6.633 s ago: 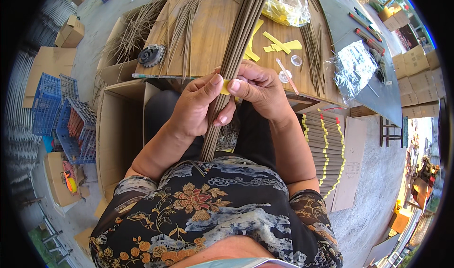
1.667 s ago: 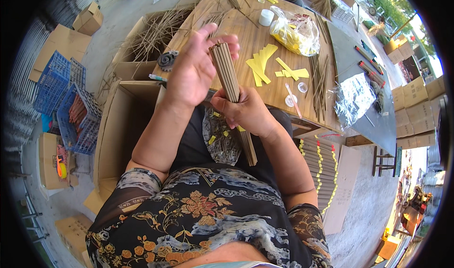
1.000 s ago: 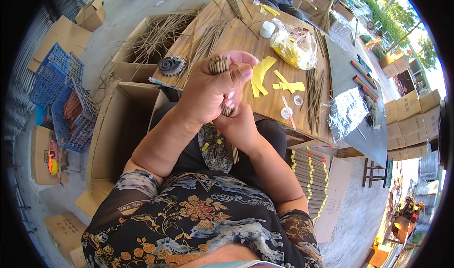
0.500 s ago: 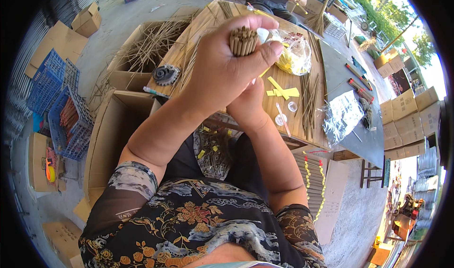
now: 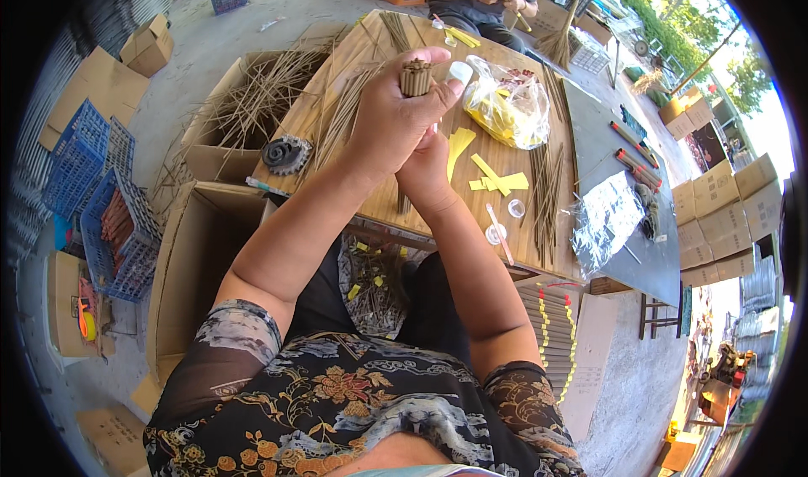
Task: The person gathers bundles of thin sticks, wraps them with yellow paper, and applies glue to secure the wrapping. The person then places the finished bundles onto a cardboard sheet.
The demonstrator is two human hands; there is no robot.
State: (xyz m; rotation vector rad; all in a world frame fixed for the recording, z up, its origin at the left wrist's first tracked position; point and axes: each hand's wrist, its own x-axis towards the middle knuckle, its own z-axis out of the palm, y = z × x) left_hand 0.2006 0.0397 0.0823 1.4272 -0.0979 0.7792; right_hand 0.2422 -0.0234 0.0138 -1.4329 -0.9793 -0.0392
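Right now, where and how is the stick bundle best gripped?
Probably around its long sides, wrapping crosswise from left or right, not down onto the end. The stick bundle is slim and made of separate pieces, upper end toward the camera, so a full wrap should keep them together. The left hand wraps just below that end; the right hand, lower down, is partly hidden.

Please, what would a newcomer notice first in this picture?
Probably the bundle of thin brown sticks, upper centre, in the left hand, the right hand below. Next, the clear plastic bag with yellow contents, right of them on the brown wooden table. Then the crumpled silvery sheet, farther right.
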